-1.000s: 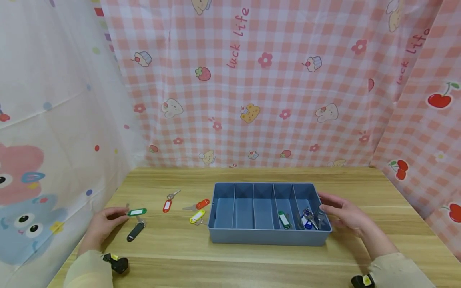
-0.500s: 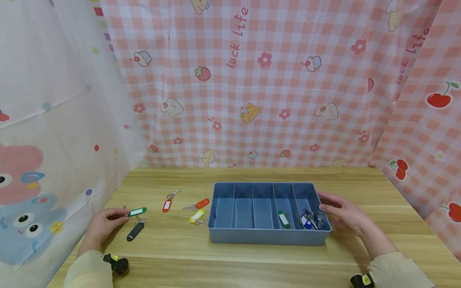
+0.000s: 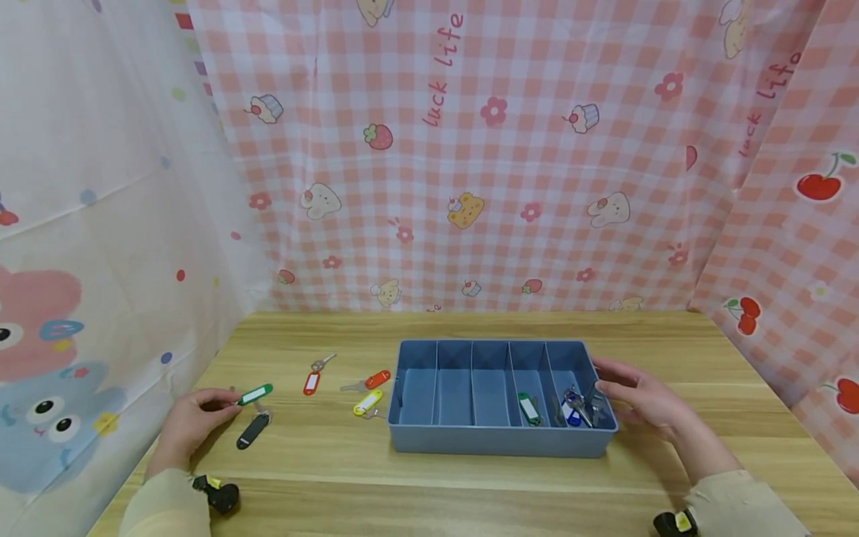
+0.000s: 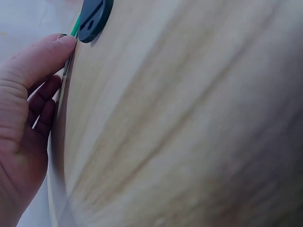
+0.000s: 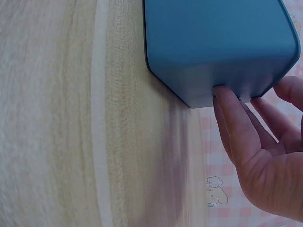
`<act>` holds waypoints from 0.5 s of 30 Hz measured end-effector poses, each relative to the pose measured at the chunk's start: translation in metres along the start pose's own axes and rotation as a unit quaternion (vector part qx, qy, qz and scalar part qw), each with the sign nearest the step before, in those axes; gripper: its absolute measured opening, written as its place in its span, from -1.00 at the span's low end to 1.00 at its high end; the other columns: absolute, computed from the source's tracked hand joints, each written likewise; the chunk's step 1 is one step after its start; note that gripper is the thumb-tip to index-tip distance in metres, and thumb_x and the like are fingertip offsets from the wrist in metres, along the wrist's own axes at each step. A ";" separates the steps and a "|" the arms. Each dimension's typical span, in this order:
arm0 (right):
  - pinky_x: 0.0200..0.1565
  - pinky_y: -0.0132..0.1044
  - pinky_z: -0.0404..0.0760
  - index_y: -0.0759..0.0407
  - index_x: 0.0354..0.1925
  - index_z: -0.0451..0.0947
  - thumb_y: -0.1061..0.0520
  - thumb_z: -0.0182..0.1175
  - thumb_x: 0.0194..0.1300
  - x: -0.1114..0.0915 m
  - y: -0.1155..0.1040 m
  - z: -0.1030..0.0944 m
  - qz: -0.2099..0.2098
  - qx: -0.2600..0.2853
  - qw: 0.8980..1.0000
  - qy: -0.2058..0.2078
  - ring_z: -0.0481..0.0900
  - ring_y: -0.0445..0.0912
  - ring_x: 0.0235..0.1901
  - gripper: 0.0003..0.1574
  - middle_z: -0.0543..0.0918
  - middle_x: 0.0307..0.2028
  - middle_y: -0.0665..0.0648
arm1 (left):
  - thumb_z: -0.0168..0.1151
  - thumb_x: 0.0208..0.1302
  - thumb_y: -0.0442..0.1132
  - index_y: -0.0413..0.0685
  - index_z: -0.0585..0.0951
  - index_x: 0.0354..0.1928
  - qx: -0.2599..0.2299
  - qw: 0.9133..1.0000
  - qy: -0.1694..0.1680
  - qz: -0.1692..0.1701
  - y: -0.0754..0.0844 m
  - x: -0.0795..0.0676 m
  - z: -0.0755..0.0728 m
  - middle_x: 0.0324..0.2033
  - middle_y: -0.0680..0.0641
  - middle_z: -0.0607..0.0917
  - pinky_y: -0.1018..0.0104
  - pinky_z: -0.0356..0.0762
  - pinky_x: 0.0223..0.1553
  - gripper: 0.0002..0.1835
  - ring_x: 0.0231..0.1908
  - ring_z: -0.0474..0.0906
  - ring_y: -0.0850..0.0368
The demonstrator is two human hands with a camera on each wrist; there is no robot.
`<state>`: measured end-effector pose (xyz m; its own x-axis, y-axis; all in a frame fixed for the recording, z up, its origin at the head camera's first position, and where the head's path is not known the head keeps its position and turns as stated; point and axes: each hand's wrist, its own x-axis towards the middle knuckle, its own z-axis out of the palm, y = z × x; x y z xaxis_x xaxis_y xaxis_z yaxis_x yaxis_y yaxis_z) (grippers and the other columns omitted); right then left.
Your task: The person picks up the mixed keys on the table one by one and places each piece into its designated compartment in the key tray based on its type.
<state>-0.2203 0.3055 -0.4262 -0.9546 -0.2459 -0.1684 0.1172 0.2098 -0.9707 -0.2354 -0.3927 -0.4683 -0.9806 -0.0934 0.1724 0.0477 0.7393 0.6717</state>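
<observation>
My left hand [image 3: 193, 421] pinches a green key tag [image 3: 256, 394] between thumb and fingertips, at the table's left side. A black key tag [image 3: 253, 431] with a key lies just below it; in the left wrist view the black tag [image 4: 96, 19] shows close by the thumb. My right hand [image 3: 640, 399] holds the right end of a blue-grey divided box [image 3: 499, 441], thumb at the rim and fingers against the outer end wall, as the right wrist view shows too. Another green key tag [image 3: 529, 409] lies in the box's fourth compartment. Keys with a blue key tag [image 3: 573, 409] fill the rightmost one.
Between left hand and box lie a red key tag [image 3: 312, 383], an orange-red key tag [image 3: 378, 380] and a yellow key tag [image 3: 367, 403], each with a key. The wooden table [image 3: 322, 477] meets a pink checked cloth [image 3: 429, 253] behind and a white cloth [image 3: 134, 224] on the left.
The green key tag in my left fingers has tilted slightly, its right end rising. My right hand and the box stay where they were.
</observation>
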 end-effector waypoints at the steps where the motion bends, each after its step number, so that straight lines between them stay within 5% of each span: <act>1: 0.11 0.03 0.53 0.40 0.49 -0.01 0.10 0.14 0.48 0.000 0.000 0.000 0.000 0.000 1.000 -0.001 0.51 -0.17 0.07 -0.15 0.08 0.43 0.51 | 0.48 0.15 -0.30 -0.28 0.74 -0.17 0.001 1.000 0.003 0.001 0.000 0.000 0.001 -0.17 -0.21 0.72 0.58 0.38 -0.23 -0.76 -0.28 0.46 0.48; 15: 0.15 0.10 0.48 0.40 0.49 -0.01 0.10 0.13 0.47 0.000 -0.002 0.000 0.005 -0.009 1.000 0.003 0.45 -0.01 0.17 -0.15 0.06 0.44 0.51 | 0.46 0.16 -0.32 -0.30 0.73 -0.24 -0.016 0.999 0.040 0.010 0.002 -0.002 0.002 -0.30 -0.12 0.73 0.60 0.37 -0.27 -0.82 -0.35 0.47 0.48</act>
<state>-0.2203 0.3051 -0.4247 -0.9548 -0.2390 -0.1768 0.1216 0.2287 -0.9659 -0.2335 -0.3894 -0.4690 -0.9613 -0.1323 0.2416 0.0744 0.7199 0.6901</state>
